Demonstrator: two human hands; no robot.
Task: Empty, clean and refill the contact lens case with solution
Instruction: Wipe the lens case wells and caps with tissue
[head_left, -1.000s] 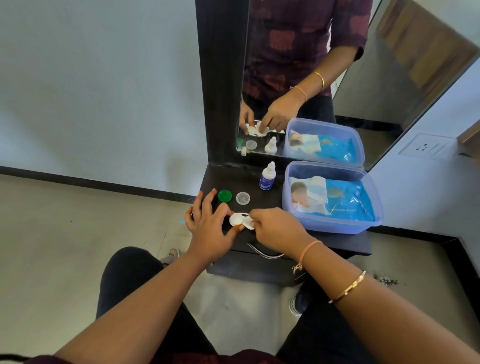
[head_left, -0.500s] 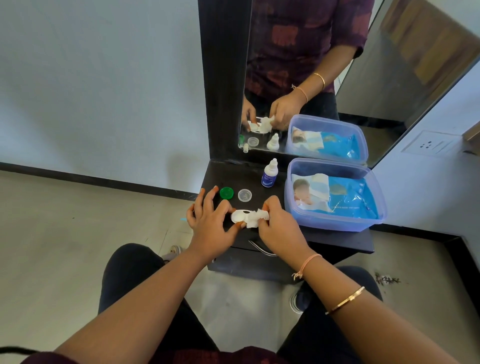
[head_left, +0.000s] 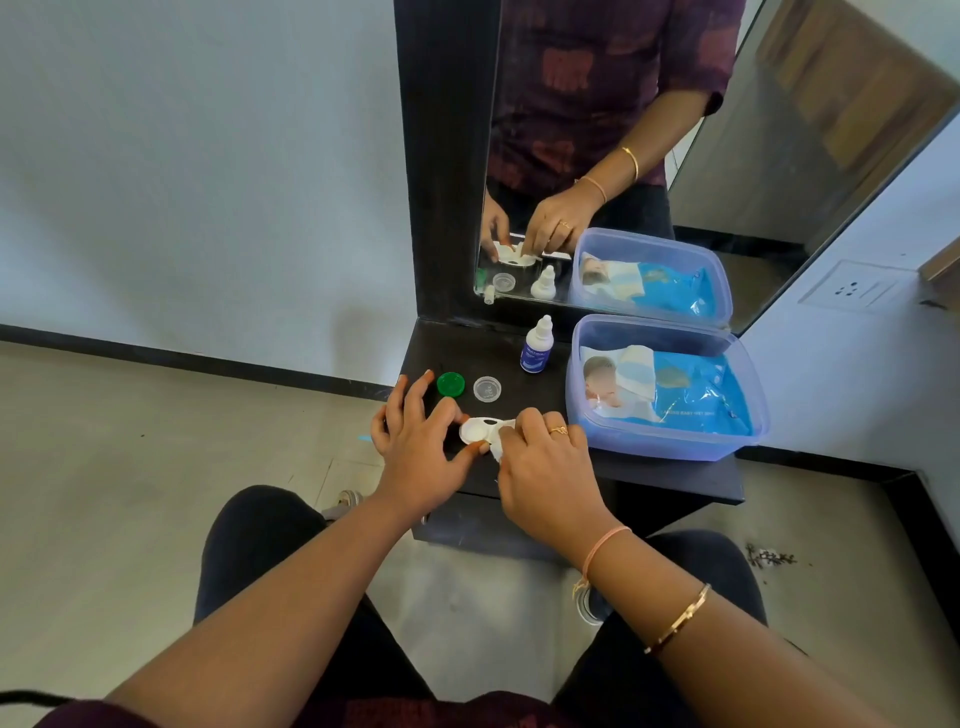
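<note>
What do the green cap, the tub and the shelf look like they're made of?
Green cap: probably moulded plastic, opaque, slightly glossy. Tub: translucent bluish plastic; the blue packet shows through its wall. Shelf: dark matte board, wood or laminate, cannot tell.

Two hands, left hand (head_left: 415, 449) and right hand (head_left: 545, 470); one case (head_left: 475, 430); one wipe (head_left: 497, 450); two caps, green cap (head_left: 450, 384) and clear cap (head_left: 487, 388); one bottle (head_left: 536, 351); one tub (head_left: 675, 441); one mirror (head_left: 779, 130).
</note>
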